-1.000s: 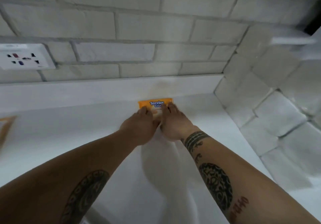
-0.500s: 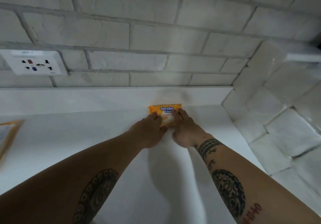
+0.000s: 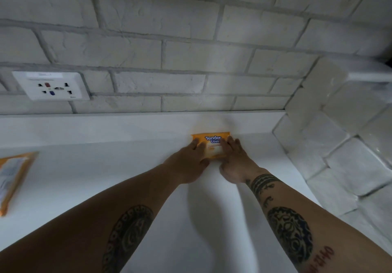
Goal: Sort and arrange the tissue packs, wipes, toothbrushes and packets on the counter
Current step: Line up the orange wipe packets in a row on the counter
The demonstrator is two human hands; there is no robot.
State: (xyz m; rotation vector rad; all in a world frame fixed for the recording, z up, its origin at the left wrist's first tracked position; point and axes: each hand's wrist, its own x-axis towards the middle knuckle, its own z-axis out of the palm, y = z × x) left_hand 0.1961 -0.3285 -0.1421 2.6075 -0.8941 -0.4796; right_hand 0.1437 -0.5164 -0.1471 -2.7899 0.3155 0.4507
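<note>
Okay, orange plastic wipes pack sits at far table edge; left hand and right hand press it, fingers flat. Orange packet far left looks not yet sorted.

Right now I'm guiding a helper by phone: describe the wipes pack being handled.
Follow the brick wall down to the back edge of the counter near the right corner. The orange wipes pack lies there; unlike the orange packet far left, it reads Tender Love.
</note>
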